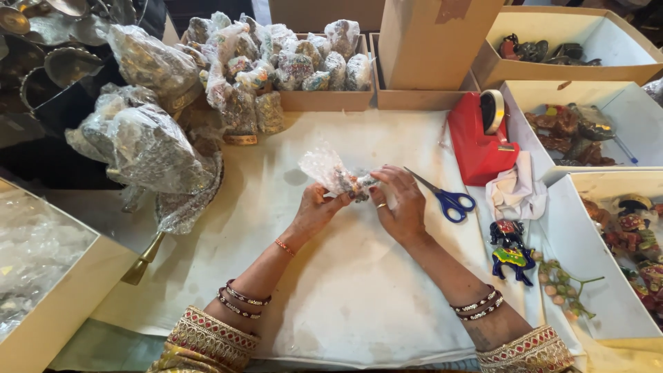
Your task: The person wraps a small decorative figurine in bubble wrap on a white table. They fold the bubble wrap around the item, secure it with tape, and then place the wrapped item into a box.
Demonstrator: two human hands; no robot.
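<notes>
Bubble-wrapped figurine [338,176], one, is clamped by both left hand [319,211] and right hand [400,204] fingers beside one pair of scissors [445,198]

The scene is viewed through a single head-worn camera, aimed steeply down and forward from close above the white-covered table [359,304], so that the far row of cardboard boxes [421,48] is cut off by the upper edge.

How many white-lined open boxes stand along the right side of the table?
3. One at the far right corner, one in the middle, one nearest; others may lie beyond the picture's edge.
</notes>
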